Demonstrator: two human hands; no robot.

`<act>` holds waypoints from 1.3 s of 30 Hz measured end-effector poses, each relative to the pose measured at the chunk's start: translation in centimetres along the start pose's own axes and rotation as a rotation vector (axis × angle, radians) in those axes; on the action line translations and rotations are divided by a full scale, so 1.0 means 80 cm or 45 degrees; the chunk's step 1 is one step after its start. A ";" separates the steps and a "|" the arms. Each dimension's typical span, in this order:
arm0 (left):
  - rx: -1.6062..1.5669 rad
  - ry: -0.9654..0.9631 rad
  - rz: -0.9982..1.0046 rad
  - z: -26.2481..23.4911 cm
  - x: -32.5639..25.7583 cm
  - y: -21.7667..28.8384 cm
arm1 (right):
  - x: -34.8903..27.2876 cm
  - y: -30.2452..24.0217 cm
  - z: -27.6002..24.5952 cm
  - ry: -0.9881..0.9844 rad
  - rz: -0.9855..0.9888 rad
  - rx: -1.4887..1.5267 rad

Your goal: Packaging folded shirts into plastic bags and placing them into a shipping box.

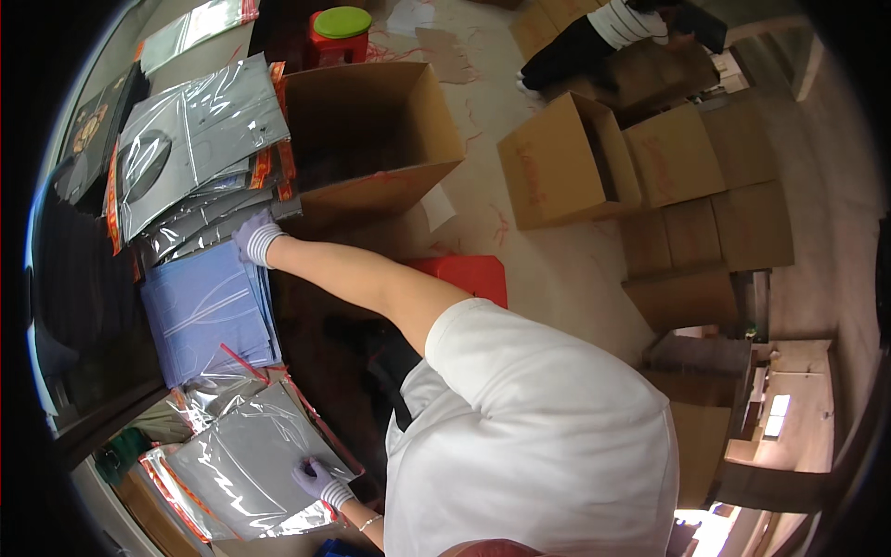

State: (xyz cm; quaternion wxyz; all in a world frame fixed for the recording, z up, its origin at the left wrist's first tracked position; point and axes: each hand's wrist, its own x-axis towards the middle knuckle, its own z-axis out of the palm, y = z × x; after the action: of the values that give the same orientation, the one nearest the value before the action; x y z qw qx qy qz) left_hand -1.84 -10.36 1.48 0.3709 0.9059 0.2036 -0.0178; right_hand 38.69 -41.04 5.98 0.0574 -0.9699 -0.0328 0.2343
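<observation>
My left hand [320, 485], in a pale purple glove with a striped cuff, rests with fingers apart on a grey flat package in clear plastic [255, 455] with orange-red edging. My right hand [256, 238], gloved alike, reaches further off to the top corner of a stack of blue flat sheets [206, 302] with pale lines. Its fingers close on the corner of a blue sheet, partly hidden from view. Just beyond that hand, grey plastic-wrapped packages [200, 139] lie in a slanting pile. A red strip [243, 362] lies between the blue stack and the near package.
An open cardboard box [380, 181] stands beside the pile. Red stools [473, 277] stand nearby, one with a green round top [342, 22]. More cardboard boxes [673, 153] fill the right side. Another person [613, 28] bends over boxes at the far right. Red scraps litter the floor.
</observation>
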 end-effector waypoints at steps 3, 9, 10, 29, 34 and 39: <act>0.014 -0.028 -0.123 0.001 -0.002 -0.001 | -0.003 -0.020 0.003 0.046 0.019 0.062; 0.028 -0.031 -0.037 0.010 0.007 -0.001 | 0.003 -0.013 0.012 0.648 0.098 0.267; 0.000 -0.045 -0.021 0.013 0.009 -0.001 | -0.004 -0.008 0.001 0.827 -0.017 0.498; -0.001 0.033 0.119 0.023 0.023 0.033 | 0.006 -0.019 -0.031 0.427 0.148 -0.031; 0.019 0.153 0.071 0.009 0.006 0.001 | -0.014 -0.048 -0.030 0.486 -0.054 -0.168; 0.017 0.177 0.013 0.010 0.006 0.009 | -0.046 -0.051 -0.058 0.970 -0.429 0.432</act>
State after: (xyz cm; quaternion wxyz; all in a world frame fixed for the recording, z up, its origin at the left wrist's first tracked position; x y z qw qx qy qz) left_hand -1.00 -11.20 1.31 0.3500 0.9085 0.2239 0.0455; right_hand 37.41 -37.75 12.26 0.2608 -0.9450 -0.1278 -0.1503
